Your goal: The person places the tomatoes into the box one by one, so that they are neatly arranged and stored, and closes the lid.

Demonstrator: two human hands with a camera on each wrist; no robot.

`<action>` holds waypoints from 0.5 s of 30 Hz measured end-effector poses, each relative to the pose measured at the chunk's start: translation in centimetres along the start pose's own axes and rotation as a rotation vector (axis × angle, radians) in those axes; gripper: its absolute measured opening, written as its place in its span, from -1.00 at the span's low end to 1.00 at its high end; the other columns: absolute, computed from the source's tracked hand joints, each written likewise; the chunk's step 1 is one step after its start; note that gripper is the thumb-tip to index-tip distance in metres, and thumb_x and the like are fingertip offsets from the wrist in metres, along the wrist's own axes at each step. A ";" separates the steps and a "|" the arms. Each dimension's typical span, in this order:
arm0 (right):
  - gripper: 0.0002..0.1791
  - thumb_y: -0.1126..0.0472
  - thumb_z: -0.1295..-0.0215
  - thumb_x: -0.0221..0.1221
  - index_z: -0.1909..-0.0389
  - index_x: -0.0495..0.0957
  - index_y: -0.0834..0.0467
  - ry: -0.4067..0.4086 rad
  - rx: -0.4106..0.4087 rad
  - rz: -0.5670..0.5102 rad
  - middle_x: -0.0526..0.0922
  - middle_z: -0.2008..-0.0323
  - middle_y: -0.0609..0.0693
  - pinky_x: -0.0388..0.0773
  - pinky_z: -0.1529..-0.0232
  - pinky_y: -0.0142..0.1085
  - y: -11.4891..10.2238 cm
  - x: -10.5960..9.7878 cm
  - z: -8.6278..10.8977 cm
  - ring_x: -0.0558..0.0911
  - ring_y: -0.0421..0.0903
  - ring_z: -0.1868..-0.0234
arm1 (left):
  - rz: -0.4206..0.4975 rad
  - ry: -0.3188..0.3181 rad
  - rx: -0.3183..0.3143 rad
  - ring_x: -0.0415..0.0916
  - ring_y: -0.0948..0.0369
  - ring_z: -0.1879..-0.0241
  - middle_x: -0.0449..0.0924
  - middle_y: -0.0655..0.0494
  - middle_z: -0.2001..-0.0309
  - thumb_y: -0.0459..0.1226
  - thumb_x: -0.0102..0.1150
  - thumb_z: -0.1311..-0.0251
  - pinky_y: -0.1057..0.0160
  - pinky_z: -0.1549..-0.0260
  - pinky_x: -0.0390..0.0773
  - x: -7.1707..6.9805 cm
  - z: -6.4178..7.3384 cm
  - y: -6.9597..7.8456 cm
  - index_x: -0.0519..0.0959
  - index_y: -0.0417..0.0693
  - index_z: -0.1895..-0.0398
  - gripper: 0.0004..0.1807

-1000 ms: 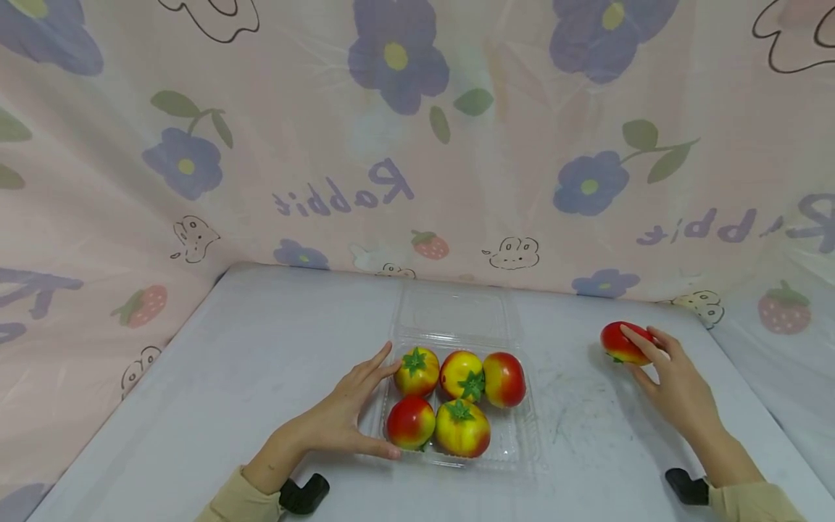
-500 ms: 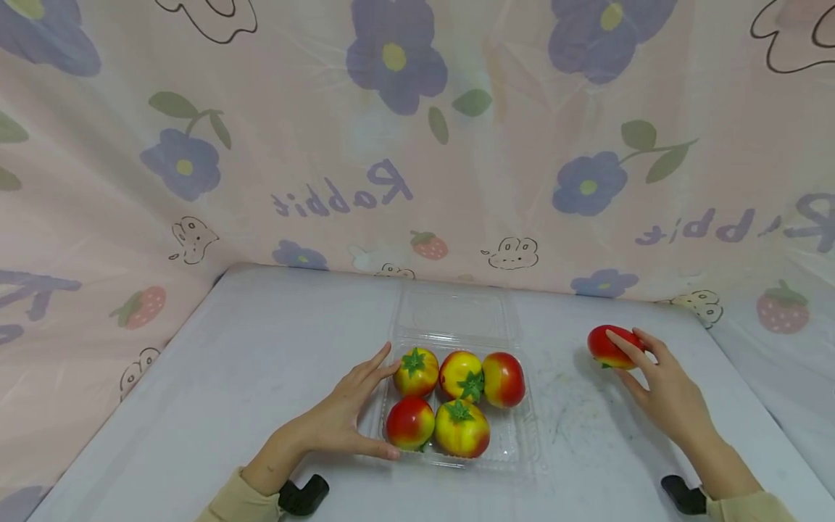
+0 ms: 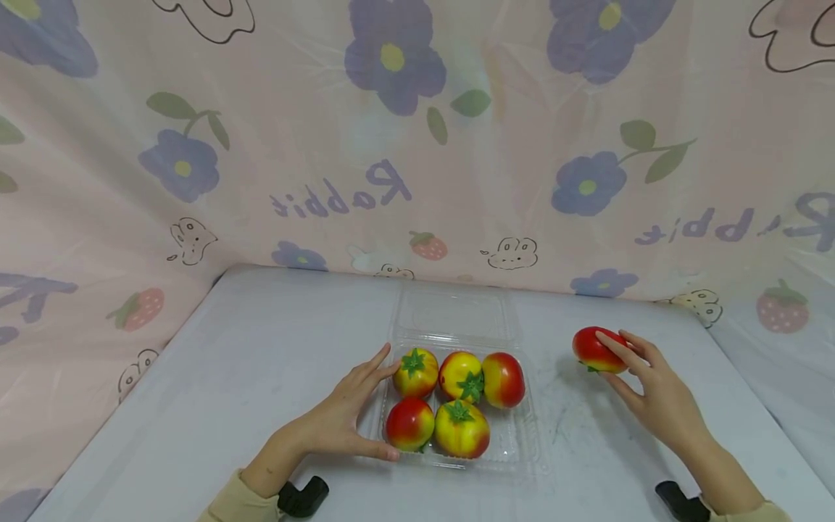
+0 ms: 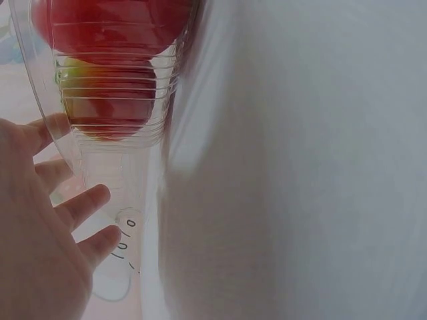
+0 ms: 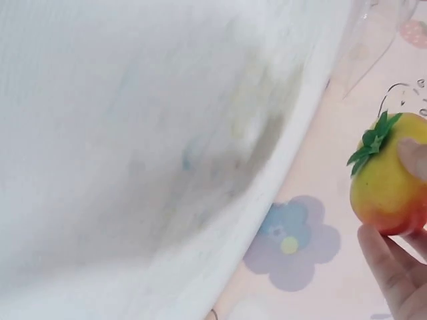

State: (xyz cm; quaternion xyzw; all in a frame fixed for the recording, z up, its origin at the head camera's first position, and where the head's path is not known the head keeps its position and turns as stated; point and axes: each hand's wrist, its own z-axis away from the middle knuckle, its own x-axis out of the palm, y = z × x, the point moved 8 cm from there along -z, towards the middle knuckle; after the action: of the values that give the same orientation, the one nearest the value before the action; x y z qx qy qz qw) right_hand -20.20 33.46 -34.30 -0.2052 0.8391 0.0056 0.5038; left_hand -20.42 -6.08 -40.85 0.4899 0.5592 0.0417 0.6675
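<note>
My right hand pinches a tomato between thumb and fingers, above the right part of the table. In the right wrist view that tomato is yellow turning red, with a green star-shaped leaf top. At the table's middle stands a clear plastic box, its lid folded open to the back. Several similar tomatoes sit in it in two rows, among them a red one at front left. My left hand spreads along the box's left side. In the left wrist view its fingertips are at the box rim.
The white table carries faint smudges to the right of the box. A pink curtain with flowers and rabbits hangs along the back and sides. Each wrist wears a black piece.
My right hand has carried the tomato leftward, closer to the box. The left hand, the box and the tomatoes in it have stayed in place.
</note>
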 end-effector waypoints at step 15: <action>-0.10 0.40 0.17 0.46 -0.30 0.40 -0.05 -0.010 -0.054 0.005 0.40 -0.16 0.26 0.64 0.40 0.01 -3.1 -0.4 0.0 0.56 0.26 0.05 | -0.002 -0.004 -0.009 -0.11 -0.09 -0.47 -0.34 0.18 -0.56 0.26 0.42 0.23 -0.41 -0.23 0.12 0.0 0.0 0.1 0.04 0.29 -0.49 0.17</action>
State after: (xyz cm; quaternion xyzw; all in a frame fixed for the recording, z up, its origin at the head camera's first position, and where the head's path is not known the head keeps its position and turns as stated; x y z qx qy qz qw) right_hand -18.96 30.71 -33.30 -0.2164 0.8366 0.0308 0.5023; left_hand -20.33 -6.04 -40.78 0.4864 0.5581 0.0424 0.6709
